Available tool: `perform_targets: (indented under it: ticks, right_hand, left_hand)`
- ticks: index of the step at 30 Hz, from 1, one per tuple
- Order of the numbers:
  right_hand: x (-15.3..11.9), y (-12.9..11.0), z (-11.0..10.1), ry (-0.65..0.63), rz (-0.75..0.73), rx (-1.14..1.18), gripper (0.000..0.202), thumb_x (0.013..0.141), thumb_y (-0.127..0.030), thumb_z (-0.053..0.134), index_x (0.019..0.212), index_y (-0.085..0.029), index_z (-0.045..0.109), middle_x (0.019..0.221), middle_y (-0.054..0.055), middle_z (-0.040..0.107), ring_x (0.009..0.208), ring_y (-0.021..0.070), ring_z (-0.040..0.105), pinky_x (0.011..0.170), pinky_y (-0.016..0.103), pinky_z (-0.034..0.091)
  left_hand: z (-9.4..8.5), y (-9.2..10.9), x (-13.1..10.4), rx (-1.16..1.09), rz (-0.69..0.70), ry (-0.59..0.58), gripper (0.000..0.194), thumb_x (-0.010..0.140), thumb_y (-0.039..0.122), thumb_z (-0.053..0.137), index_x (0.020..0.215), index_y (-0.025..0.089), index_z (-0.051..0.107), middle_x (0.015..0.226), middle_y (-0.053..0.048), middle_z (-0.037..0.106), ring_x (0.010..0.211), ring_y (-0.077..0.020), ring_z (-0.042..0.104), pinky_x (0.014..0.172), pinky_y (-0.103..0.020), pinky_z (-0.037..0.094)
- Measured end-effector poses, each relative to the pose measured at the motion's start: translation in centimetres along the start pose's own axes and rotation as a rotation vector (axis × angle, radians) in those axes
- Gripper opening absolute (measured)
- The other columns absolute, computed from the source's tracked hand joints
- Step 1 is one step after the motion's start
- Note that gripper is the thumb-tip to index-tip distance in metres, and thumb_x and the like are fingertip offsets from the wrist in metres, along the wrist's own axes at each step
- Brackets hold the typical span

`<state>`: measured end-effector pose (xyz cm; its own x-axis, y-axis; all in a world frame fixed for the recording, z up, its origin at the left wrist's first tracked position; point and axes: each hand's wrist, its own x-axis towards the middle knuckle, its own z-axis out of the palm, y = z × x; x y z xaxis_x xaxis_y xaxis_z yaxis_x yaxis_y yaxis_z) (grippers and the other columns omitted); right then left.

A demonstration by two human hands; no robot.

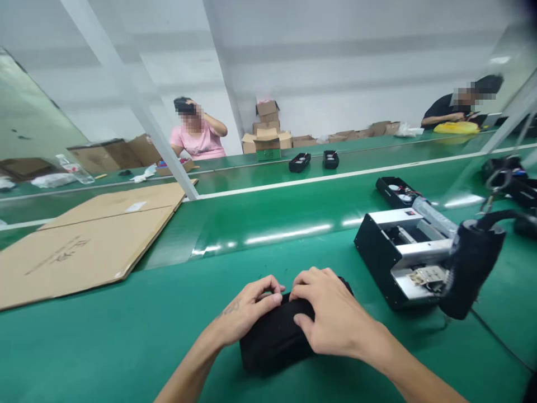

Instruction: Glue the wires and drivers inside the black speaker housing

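Black pouch [274, 336]: soft, dark, lying on the green table [126, 336] right in front of me, under both hands.
Left hand [245, 313]: I see fingers curled, pinching the pouch's top edge.
Right hand [331, 316]: laid over the pouch, thumb pressed to its side, gripping it.
Metal device [403, 254]: near, right of the pouch.
Flat cardboard [84, 240]: well apart, left.

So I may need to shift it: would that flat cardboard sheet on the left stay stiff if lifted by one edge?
Probably not fully. The cardboard sheet is wide and thin with a fold line across it, so it would likely sag or hinge there. It looks light for its size. Lying flat on the smooth green table, it should slide easily.
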<state>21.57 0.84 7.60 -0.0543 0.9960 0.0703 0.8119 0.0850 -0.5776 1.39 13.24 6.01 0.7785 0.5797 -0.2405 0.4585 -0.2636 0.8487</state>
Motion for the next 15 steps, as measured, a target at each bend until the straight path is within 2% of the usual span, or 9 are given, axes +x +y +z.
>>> perform_targets:
  ticks: [2, 5, 8, 11, 15]
  right_hand:
    - [1.2, -0.5, -0.3, -0.081, 0.020, -0.044, 0.007, 0.078, -0.022, 0.071, 0.085, -0.023, 0.073, 0.091, 0.005, 0.076, 0.099, 0.0276, 0.066, 0.092, 0.043, 0.044]
    - [2.6, -1.1, -0.4, -0.118, 0.059, -0.082, 0.008, 0.066, -0.017, 0.070, 0.070, -0.024, 0.067, 0.069, 0.004, 0.070, 0.089, 0.0291, 0.069, 0.081, 0.040, 0.044]
    - [3.6, -1.6, -0.2, -0.144, 0.116, -0.102, 0.013, 0.056, -0.014, 0.068, 0.061, -0.024, 0.060, 0.064, 0.002, 0.069, 0.083, 0.0294, 0.072, 0.077, 0.038, 0.043]
    - [4.2, -2.4, -0.1, -0.178, 0.159, -0.107, 0.014, 0.051, -0.015, 0.067, 0.056, -0.024, 0.057, 0.061, 0.003, 0.069, 0.079, 0.0308, 0.074, 0.073, 0.038, 0.045]
    - [4.2, -2.7, 0.0, -0.183, 0.151, -0.077, 0.014, 0.050, -0.017, 0.068, 0.055, -0.023, 0.057, 0.062, 0.006, 0.071, 0.079, 0.0343, 0.075, 0.071, 0.039, 0.048]
  left_hand:
    - [0.0, -0.4, 0.3, 0.003, 0.004, 0.036, 0.045, 0.100, 0.067, 0.046, 0.093, 0.025, 0.062, 0.105, -0.002, 0.072, 0.102, -0.0236, 0.064, 0.090, -0.035, 0.046]
    - [0.2, -0.8, 0.6, -0.002, 0.003, 0.089, 0.048, 0.102, 0.067, 0.042, 0.092, 0.024, 0.061, 0.097, -0.001, 0.070, 0.098, -0.0231, 0.063, 0.090, -0.034, 0.044]
    - [0.2, -1.2, 1.0, 0.010, 0.004, 0.110, 0.049, 0.101, 0.068, 0.041, 0.090, 0.024, 0.060, 0.092, -0.001, 0.068, 0.093, -0.0226, 0.061, 0.088, -0.034, 0.044]
    - [0.1, -1.3, 1.0, 0.056, 0.012, 0.109, 0.052, 0.099, 0.071, 0.041, 0.086, 0.023, 0.059, 0.088, 0.000, 0.065, 0.089, -0.0222, 0.057, 0.085, -0.033, 0.042]
    - [-0.5, -0.8, 0.7, 0.145, 0.000, -0.002, 0.054, 0.097, 0.073, 0.048, 0.086, 0.023, 0.066, 0.089, 0.000, 0.067, 0.090, -0.0225, 0.057, 0.082, -0.032, 0.041]
